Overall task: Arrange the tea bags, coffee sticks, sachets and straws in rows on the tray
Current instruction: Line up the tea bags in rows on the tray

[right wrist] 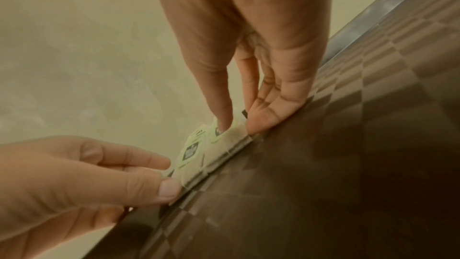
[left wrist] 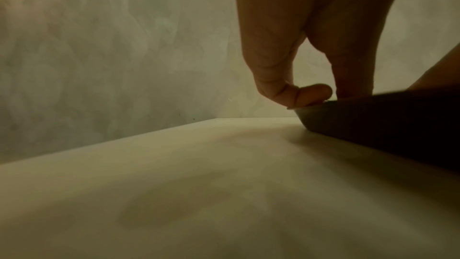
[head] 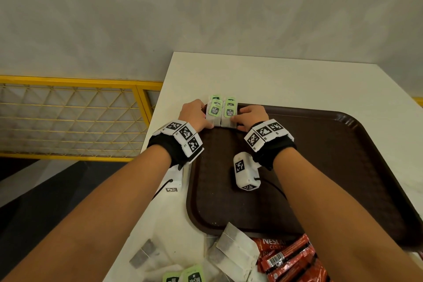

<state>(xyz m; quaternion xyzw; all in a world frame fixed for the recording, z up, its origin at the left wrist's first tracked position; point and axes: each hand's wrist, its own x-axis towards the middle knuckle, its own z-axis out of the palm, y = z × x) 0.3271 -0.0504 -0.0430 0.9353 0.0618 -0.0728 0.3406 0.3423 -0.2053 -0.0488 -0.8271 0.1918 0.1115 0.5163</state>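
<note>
Two short stacks of white paper tea bags with green tags (head: pixel 221 111) sit side by side at the far left corner of the dark brown plastic tray (head: pixel 332 167). The left hand (head: pixel 196 115) presses the left stack's edge with nearly straight fingers; the right hand (head: pixel 250 118) does likewise on the right stack. Loose tea bags (head: pixel 231 249) and red coffee sticks (head: pixel 290 258) lie on the white table (head: pixel 274 80) near the tray's front rim.

Both arms reach forward, left hand (head: pixel 196 115) and right hand (head: pixel 252 117) close together (fingers (right wrist: pixel 221 94) mostly straight, pointing down).
</note>
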